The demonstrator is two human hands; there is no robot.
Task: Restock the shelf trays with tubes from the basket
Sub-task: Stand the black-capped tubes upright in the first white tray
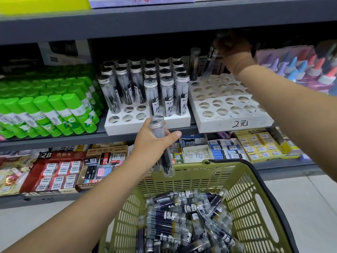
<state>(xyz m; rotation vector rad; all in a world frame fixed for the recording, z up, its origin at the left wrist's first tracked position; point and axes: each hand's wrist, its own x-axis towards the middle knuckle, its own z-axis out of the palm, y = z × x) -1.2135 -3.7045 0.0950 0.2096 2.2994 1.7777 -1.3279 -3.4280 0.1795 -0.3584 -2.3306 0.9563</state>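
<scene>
A green basket (242,181) at the bottom holds several clear tubes (184,216) with dark refills. My left hand (151,143) is closed around two such tubes (160,148), silver caps up, just in front of the left white tray (138,123). That tray is mostly filled with upright tubes, with several empty holes in its front rows. My right hand (235,48) reaches to the back of the right white tray (228,106) and grips a tilted tube (209,64) over a rear hole. One tube (194,63) stands at that tray's back left; its other holes are empty.
Green glue sticks (49,108) fill the shelf left of the trays. Pastel bottles (299,68) stand to the right. The shelf board above hangs low over the trays. Eraser boxes (60,168) line the lower shelf behind the basket. "2元" is written on the right tray's front.
</scene>
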